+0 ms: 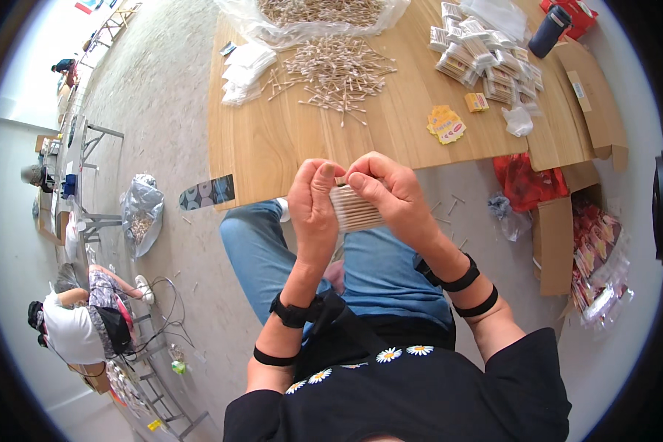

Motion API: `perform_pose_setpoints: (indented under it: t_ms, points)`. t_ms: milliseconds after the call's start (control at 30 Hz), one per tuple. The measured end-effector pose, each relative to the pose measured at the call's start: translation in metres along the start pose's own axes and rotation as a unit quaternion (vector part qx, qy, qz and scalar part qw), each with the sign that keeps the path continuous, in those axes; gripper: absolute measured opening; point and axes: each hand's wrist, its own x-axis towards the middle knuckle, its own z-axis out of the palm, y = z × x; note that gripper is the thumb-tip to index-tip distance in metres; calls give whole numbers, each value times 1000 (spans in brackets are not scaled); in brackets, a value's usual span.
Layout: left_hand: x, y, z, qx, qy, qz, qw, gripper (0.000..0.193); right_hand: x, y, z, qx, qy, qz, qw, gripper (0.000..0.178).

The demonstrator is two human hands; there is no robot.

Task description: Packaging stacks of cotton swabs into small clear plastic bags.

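Above my lap, just off the table's near edge, I hold a flat clear bag of cotton swabs, its sticks lined up side by side. My left hand is closed on its left edge. Thumb and fingers of my right hand pinch the upper right part, and both hands' fingertips meet near the top edge. Loose cotton swabs lie heaped on the table beyond my hands. A stack of empty clear bags sits left of that heap. Filled swab packs are piled at the far right.
The wooden table carries a large plastic bag of swabs, yellow cards, a small yellow box and a dark bottle. An open carton stands on the floor at right. Another person sits at left.
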Motion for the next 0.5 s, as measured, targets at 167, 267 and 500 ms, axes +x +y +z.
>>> perform_pose_setpoints:
  t_ms: [167,267,500]
  points:
    - [-7,8,0,70,41,67,994,29,1,-1,9,-61,19,-35,997,22]
    - [-3,3,-5,53,16,61,997,28,-3,-1,14,-89,39,-50,994,22]
    - [-7,2,-6,-77,5,-18,997,33,0,14,13,32,28,19,999,21]
